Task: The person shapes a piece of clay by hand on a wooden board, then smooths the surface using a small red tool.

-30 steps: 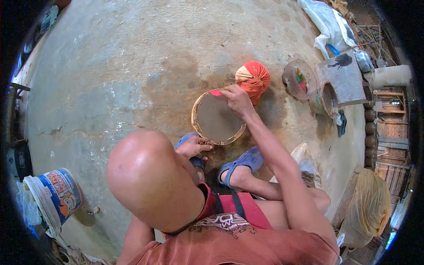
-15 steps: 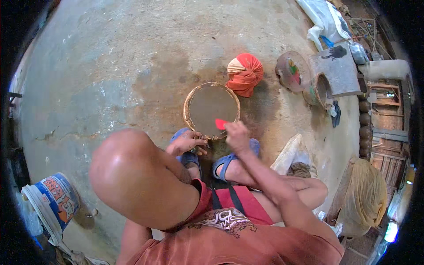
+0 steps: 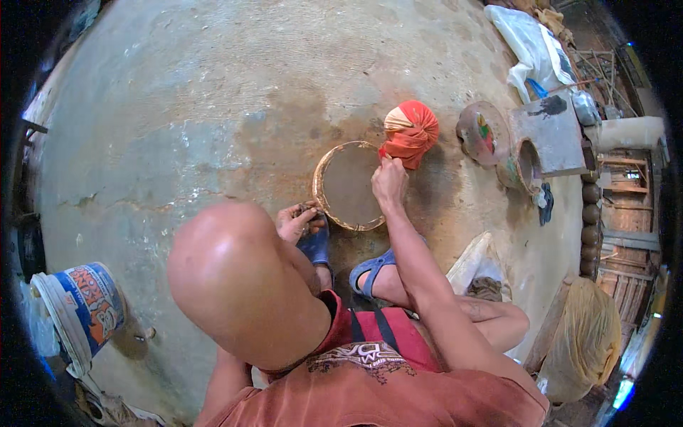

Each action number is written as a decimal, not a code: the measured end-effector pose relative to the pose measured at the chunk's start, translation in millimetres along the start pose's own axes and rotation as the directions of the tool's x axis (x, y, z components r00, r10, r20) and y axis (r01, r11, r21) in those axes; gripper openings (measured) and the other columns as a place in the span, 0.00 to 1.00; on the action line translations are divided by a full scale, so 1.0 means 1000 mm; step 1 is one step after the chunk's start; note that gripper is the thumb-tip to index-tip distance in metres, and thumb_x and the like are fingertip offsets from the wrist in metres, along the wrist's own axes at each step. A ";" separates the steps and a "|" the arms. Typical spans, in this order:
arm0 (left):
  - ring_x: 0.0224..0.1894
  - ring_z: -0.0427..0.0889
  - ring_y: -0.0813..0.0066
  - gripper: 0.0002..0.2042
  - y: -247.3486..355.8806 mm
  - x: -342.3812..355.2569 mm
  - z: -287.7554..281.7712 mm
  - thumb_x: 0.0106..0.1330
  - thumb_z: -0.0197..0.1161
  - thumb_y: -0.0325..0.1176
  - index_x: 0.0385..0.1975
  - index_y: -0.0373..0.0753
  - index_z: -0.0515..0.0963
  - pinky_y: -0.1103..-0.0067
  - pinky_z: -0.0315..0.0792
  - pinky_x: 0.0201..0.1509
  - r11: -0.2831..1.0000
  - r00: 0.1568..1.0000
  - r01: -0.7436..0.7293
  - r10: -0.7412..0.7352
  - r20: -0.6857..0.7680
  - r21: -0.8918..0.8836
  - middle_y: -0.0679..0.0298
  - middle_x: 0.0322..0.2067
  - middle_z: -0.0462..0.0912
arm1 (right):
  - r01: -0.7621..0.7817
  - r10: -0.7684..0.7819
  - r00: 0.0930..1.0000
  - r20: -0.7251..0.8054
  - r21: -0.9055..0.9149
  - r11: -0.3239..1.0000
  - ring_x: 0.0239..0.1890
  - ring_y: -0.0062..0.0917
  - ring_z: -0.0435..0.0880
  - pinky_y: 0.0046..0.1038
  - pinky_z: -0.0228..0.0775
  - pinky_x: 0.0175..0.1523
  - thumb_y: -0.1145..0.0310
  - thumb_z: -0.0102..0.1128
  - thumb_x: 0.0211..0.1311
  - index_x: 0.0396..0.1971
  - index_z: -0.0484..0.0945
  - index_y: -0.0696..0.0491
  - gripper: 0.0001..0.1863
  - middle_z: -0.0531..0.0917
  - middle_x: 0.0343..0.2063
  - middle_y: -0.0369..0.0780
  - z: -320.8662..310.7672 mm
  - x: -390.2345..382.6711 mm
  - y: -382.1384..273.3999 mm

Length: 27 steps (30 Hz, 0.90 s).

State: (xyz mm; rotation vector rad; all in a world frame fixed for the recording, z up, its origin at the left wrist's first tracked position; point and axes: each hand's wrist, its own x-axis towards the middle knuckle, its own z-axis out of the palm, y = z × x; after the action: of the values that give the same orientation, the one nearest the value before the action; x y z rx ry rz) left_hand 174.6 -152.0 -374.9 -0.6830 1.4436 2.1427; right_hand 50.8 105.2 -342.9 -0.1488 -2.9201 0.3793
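Observation:
A round shallow tray with a pale, rope-like rim (image 3: 321,171) lies on the floor before my feet, filled with smooth grey, mud-like material (image 3: 352,183). My right hand (image 3: 390,185) is closed on a small flat red scraper (image 3: 383,152) at the tray's far right edge. Most of the scraper is hidden by the fingers. Just beyond it sits a red and cream cloth bundle (image 3: 411,135), twisted at one side. My left hand (image 3: 299,219) is beside the tray's near left rim, fingers curled and smeared dark; what they hold, if anything, I cannot make out.
Blue clogs (image 3: 370,274) are on my feet. A white sack (image 3: 473,260) lies to the right. Farther right stand a round pot (image 3: 484,133), a grey block (image 3: 548,135) and a cloth-covered bundle (image 3: 583,338). A blue and white bucket (image 3: 85,309) stands at left.
My right hand has moved with the red scraper from the tray's near right edge to its far right edge, beside the cloth bundle. My left hand has shifted left and turned over.

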 end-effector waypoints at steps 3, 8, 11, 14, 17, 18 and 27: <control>0.40 0.90 0.70 0.17 0.004 -0.007 0.001 0.76 0.62 0.32 0.60 0.31 0.78 0.78 0.82 0.40 0.993 0.998 0.043 -0.039 0.044 -0.111 0.60 0.50 0.88 | 0.093 -0.092 0.993 0.080 -0.013 0.996 0.44 0.45 0.84 0.46 0.78 0.52 0.71 0.60 0.62 0.42 0.87 0.54 0.11 0.82 0.36 0.47 0.014 0.001 -0.035; 0.40 0.90 0.71 0.17 0.002 0.004 -0.008 0.77 0.60 0.33 0.60 0.31 0.78 0.81 0.81 0.37 0.997 0.996 0.014 -0.007 0.094 -0.080 0.59 0.49 0.88 | 0.445 -0.457 0.884 0.099 0.124 0.887 0.44 0.39 0.82 0.41 0.78 0.47 0.75 0.64 0.55 0.40 0.88 0.49 0.12 0.81 0.37 0.40 0.019 -0.009 -0.068; 0.37 0.90 0.70 0.16 -0.002 0.005 -0.013 0.77 0.60 0.33 0.59 0.31 0.78 0.82 0.81 0.34 0.978 0.995 0.038 -0.018 0.100 -0.203 0.57 0.48 0.88 | 0.609 -0.637 0.762 0.119 0.205 0.766 0.45 0.36 0.82 0.40 0.78 0.46 0.75 0.65 0.52 0.43 0.87 0.47 0.17 0.82 0.38 0.37 0.011 -0.032 -0.057; 0.35 0.90 0.70 0.16 -0.004 0.011 -0.027 0.76 0.61 0.33 0.57 0.31 0.80 0.83 0.80 0.31 0.956 0.997 0.043 -0.023 0.074 -0.291 0.56 0.45 0.89 | 0.712 -0.746 0.640 0.183 0.223 0.665 0.47 0.33 0.80 0.40 0.74 0.48 0.72 0.66 0.51 0.47 0.86 0.43 0.20 0.81 0.39 0.34 -0.006 -0.053 -0.038; 0.34 0.90 0.71 0.16 -0.007 0.015 -0.024 0.75 0.62 0.34 0.55 0.30 0.80 0.83 0.81 0.30 0.972 0.998 0.013 0.001 0.058 -0.235 0.56 0.42 0.89 | 0.781 -0.822 0.520 0.231 0.261 0.567 0.50 0.31 0.78 0.39 0.72 0.55 0.70 0.65 0.52 0.47 0.86 0.42 0.20 0.81 0.40 0.32 -0.031 -0.063 -0.007; 0.34 0.90 0.71 0.16 -0.007 0.016 -0.023 0.75 0.62 0.34 0.55 0.30 0.80 0.83 0.81 0.30 0.972 0.998 0.011 0.005 0.066 -0.233 0.56 0.42 0.89 | 0.820 -0.856 0.457 0.243 0.259 0.511 0.51 0.30 0.78 0.38 0.71 0.56 0.68 0.65 0.53 0.47 0.86 0.42 0.19 0.81 0.41 0.32 -0.040 -0.065 0.005; 0.34 0.91 0.70 0.17 -0.008 0.009 -0.016 0.75 0.63 0.35 0.54 0.28 0.80 0.82 0.82 0.33 0.985 1.000 -0.024 0.026 0.013 -0.169 0.55 0.42 0.88 | 0.936 -0.921 0.280 0.272 0.134 0.325 0.52 0.31 0.80 0.37 0.72 0.59 0.63 0.63 0.55 0.41 0.86 0.45 0.13 0.82 0.41 0.34 -0.068 0.005 0.072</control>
State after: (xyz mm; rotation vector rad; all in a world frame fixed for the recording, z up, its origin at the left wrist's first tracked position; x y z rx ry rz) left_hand 174.8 -163.0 -391.3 -0.7104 1.2791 2.3038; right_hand 65.6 191.8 -296.2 1.7233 -2.6229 0.0899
